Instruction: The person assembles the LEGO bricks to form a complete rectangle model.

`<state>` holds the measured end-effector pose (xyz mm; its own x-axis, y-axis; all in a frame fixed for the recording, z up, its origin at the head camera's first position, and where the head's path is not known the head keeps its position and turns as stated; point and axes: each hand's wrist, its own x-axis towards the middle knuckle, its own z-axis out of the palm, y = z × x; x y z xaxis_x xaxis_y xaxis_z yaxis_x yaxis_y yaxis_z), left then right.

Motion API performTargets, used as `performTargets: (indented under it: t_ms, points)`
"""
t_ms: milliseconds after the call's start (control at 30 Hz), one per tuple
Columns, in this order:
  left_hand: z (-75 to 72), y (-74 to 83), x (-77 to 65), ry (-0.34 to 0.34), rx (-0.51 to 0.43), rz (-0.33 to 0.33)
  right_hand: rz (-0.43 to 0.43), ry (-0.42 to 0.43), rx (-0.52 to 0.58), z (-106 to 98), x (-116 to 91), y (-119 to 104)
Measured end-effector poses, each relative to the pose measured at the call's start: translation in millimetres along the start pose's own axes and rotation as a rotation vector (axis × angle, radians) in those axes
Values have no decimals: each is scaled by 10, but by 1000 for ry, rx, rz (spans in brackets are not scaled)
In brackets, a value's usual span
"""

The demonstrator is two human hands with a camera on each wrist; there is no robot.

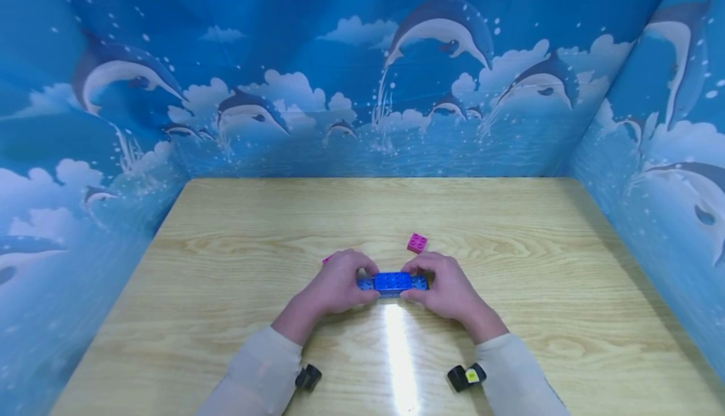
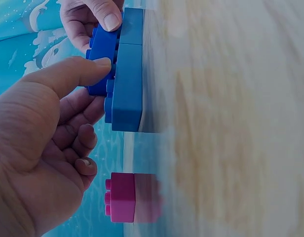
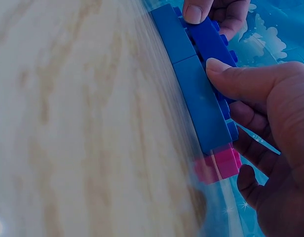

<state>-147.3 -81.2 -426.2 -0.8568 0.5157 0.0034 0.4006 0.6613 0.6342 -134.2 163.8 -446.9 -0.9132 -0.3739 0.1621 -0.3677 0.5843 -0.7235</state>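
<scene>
A dark blue toy building brick (image 1: 393, 282) lies across the joint of two lighter blue bricks, which sit end to end on the table. In the left wrist view, studs of the nearer lighter brick (image 2: 127, 89) show along the seam beneath the dark one. My left hand (image 1: 342, 281) pinches the dark brick's left end between thumb and fingers. At its other end, my right hand (image 1: 444, 284) pinches it likewise. The farther lighter brick (image 2: 132, 27) is partly hidden by the hands in the head view.
One pink brick (image 1: 417, 243) lies behind the right hand. Another pink brick (image 1: 326, 258) is mostly covered by the left hand. The wood-grain table (image 1: 272, 221) meets dolphin-print curtains (image 1: 317, 145) at the back and sides.
</scene>
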Motion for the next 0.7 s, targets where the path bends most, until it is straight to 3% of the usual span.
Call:
performTargets:
  t_ms: [700]
  points:
    - [35, -19, 1, -3, -46, -16, 50, -26, -22, -1, 28, -34]
